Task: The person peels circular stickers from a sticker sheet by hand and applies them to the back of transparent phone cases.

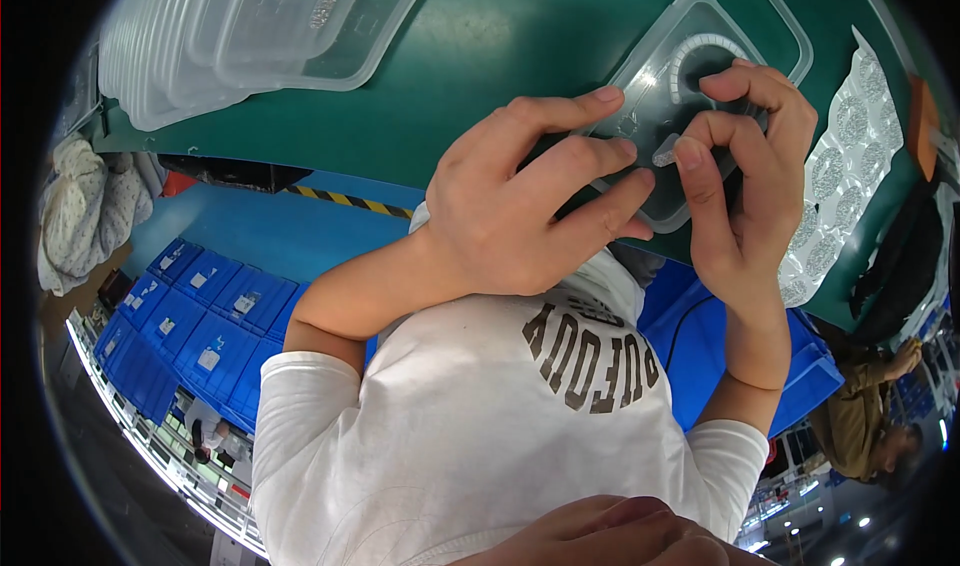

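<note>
My right hand (750,176) pinches a small clear, shiny piece (665,151) between thumb and a bent finger, above a clear plastic tray (801,54). Beside it on the left, my left hand (545,191) is held over the tray's near left side with its fingers apart, nothing visible in them. Inside the tray lies a curved white segmented strip (700,42). A thin shiny strand is near its left wall. My hands cover part of the tray, and the small piece's exact kind is unclear.
On the green table (480,56), nested clear trays (225,56) stand at the left. A clear sheet with round silvery coils (845,166) lies right of the tray. Blue bins (215,316) are stacked lower left. Another person (855,416) is at the far right.
</note>
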`<state>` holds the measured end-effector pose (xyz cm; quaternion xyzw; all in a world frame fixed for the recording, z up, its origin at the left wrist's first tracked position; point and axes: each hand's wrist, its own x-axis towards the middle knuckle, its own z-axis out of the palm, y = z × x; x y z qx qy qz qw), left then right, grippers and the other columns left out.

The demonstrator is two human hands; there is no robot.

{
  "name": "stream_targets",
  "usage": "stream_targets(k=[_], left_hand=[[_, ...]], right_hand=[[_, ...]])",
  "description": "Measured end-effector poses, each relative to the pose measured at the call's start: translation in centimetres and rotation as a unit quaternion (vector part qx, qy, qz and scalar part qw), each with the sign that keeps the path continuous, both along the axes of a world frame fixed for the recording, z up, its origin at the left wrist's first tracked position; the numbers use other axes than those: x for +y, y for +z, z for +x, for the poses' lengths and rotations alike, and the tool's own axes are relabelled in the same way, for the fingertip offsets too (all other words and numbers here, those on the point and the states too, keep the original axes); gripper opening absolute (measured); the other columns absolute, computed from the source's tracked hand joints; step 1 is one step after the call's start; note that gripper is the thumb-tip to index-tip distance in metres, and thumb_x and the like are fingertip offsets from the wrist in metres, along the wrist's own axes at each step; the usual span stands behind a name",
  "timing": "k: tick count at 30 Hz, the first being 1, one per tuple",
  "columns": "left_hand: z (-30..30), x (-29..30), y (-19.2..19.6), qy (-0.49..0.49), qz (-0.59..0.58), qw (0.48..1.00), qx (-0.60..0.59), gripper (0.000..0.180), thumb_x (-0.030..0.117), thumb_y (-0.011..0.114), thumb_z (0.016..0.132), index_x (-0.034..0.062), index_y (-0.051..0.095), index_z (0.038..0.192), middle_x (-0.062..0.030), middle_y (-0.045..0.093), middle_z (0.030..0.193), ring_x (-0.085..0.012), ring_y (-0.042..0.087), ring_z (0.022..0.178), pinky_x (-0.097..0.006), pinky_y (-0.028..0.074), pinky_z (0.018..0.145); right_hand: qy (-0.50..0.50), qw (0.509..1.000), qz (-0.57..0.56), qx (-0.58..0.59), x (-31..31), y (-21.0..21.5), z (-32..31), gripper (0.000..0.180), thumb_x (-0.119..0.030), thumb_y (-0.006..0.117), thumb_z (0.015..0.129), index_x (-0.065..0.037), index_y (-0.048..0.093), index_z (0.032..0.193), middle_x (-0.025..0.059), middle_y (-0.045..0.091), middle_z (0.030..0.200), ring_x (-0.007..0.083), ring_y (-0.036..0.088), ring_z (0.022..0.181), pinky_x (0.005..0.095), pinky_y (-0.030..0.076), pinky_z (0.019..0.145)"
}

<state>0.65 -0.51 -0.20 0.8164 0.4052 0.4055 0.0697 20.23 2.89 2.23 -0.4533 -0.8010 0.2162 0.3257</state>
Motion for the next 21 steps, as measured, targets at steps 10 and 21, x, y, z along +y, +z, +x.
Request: stream_targets(k=[10, 21], left_hand=[[-0.05, -0.03, 0.09, -0.003, -0.003, 1.000, 0.000, 0.041, 0.032, 0.086, 0.057, 0.0125, 0.077, 0.092, -0.0044, 0.067, 0.090, -0.0299, 0.066, 0.097, -0.032, 0.061, 0.072], [-0.01, 0.03, 0.05, -0.007, 0.006, 1.000, -0.016, 0.041, 0.032, 0.086, 0.056, 0.0112, 0.076, 0.090, -0.0042, 0.067, 0.089, -0.0311, 0.068, 0.094, -0.031, 0.058, 0.066]], right_hand=[[0.006, 0.998, -0.029, -0.052, -0.22, 0.88, 0.05, 0.011, -0.010, 0.066, 0.086, -0.002, 0.062, 0.081, 0.0118, 0.056, 0.115, 0.0307, 0.048, 0.118, 0.0389, 0.039, 0.099], [0.004, 1.000, -0.010, -0.008, 0.00, 0.24, 0.00, 0.007, -0.010, 0.070, 0.078, -0.006, 0.064, 0.079, 0.0087, 0.058, 0.108, 0.0293, 0.050, 0.108, 0.0397, 0.033, 0.094]])
